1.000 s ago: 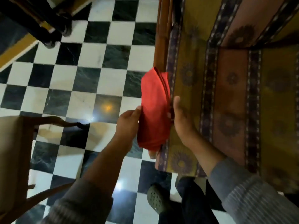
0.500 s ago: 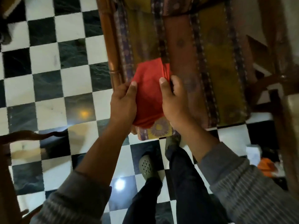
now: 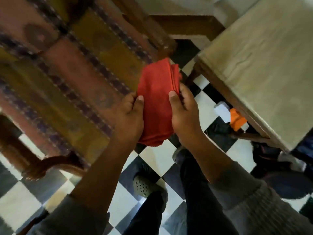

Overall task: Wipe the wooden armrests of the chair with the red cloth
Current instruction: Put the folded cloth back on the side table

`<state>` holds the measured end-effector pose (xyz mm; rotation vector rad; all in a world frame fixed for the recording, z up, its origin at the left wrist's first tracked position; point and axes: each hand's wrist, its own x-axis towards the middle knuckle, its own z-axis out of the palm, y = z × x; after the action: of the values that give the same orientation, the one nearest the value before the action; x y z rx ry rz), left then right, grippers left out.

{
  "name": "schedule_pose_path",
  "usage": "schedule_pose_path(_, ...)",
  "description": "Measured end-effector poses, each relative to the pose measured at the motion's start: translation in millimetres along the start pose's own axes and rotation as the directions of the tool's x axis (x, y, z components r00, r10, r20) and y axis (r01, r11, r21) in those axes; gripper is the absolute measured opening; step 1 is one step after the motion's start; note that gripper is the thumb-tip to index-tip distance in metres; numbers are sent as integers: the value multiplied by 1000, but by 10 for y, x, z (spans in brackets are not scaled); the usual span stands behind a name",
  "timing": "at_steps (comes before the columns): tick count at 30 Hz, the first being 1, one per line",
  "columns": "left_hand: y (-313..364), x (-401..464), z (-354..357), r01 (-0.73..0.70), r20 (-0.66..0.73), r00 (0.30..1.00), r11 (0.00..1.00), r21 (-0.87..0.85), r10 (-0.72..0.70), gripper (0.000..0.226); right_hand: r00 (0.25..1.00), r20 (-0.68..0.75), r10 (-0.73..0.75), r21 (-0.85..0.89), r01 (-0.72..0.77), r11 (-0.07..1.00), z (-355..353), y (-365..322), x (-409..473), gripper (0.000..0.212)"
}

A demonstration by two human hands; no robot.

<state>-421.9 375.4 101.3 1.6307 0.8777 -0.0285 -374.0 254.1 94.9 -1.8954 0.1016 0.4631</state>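
A folded red cloth is held in front of me, above the floor at the chair's right front corner. My left hand grips its left edge and my right hand grips its right edge, thumbs on top. The chair fills the upper left, with a patterned yellow, brown and purple seat cushion. Its right wooden armrest ends just above the cloth. The left wooden armrest curves at the lower left. The cloth touches neither armrest.
A second chair with a beige seat stands at the right, close to the cloth. Under it lie a white box and an orange item. The floor is black-and-white checked tile. My legs and a green shoe are below.
The view has swung right, so the chair now lies to the left. Both hands have carried the cloth from the left armrest across the seat to the right front corner.
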Motion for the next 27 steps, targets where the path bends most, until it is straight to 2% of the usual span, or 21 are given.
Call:
schedule_pose_path(5, 306, 94, 1276, -62, 223, 974, 989, 134, 31, 20, 971, -203, 128, 191, -89, 978, -1071, 483, 318, 50)
schedule_pose_path(10, 716, 83, 2691, -167, 392, 917, 964, 208, 75, 30, 887, -397, 235, 299, -117, 947, -2276, 810, 682, 66)
schedule_pose_path(16, 1047, 132, 4056, -307, 570, 814, 916, 257, 113, 22, 815, -511, 274, 315, -119, 942, -3387, 1199, 1049, 55)
schedule_pose_path(22, 1061, 455, 4881, -472, 656, 730, 835, 282, 191, 31, 775, -562, 288, 294, -138, 946, -3906, 1551, 1560, 53)
schedule_pose_path(25, 967, 695, 5215, -456, 653, 743, 826, 333, 147, 32, 750, -585, 310, 282, -170, 944, -3974, 1800, 1870, 53)
schedule_pose_path(27, 827, 877, 5356, -423, 641, 764, 805, 416, 70, 32, 749, -547, 374, 266, -268, 926, -3927, 1999, 2032, 56)
